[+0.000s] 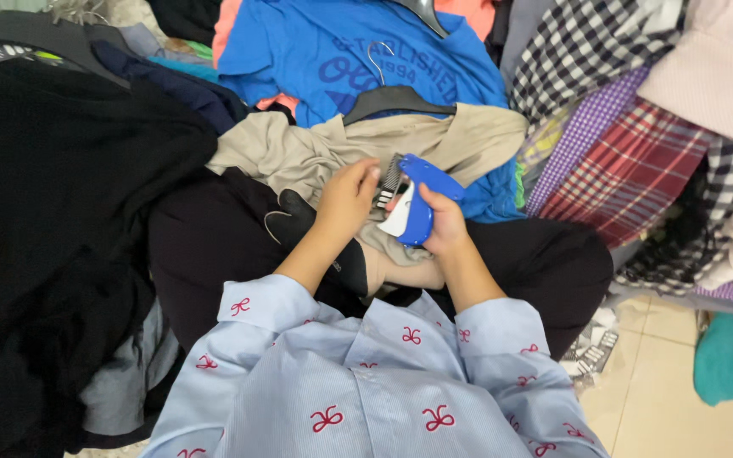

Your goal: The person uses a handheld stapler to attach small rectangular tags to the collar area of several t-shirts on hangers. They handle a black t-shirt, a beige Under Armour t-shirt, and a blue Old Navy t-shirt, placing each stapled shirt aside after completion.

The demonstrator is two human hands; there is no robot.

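Observation:
My right hand (444, 222) grips a blue and white tagging gun (417, 199), its nose pointing up and left. My left hand (345, 197) rests on a beige garment (316, 153) on a black hanger (392, 100), its fingers at a strip of black tag fasteners (389, 180) beside the gun. The garment lies across my lap on black cloth. My sleeves are light blue with small red bows.
Piles of clothes surround me: black garments (61, 212) on the left, a blue printed t-shirt (341, 59) ahead, and plaid shirts (621, 161) on the right. Tiled floor (663, 399) shows at lower right, with a teal and red bundle (727, 356).

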